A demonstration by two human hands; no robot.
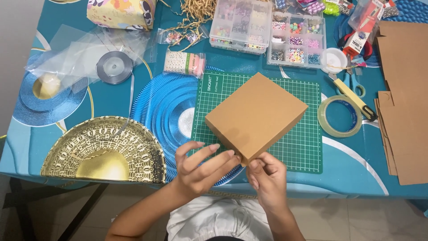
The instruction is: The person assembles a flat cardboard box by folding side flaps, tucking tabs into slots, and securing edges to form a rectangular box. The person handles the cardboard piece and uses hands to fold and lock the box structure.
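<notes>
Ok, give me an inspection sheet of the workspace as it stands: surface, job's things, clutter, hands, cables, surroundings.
Surface: table with teal patterned cover; green cutting mat at centre.
Job's things: brown cardboard box, tilted on the mat, its near corner held by both hands.
Clutter: two clear bead organisers, clear tape roll, yellow utility knife, grey ribbon spool, gold fan-shaped mat, blue round mat, flat cardboard sheets, clear bags, paper shred.
Hands: left hand and right hand both pinch the box corner.
Cables: nothing seen.
Surroundings: tiled floor below the table edge.
</notes>
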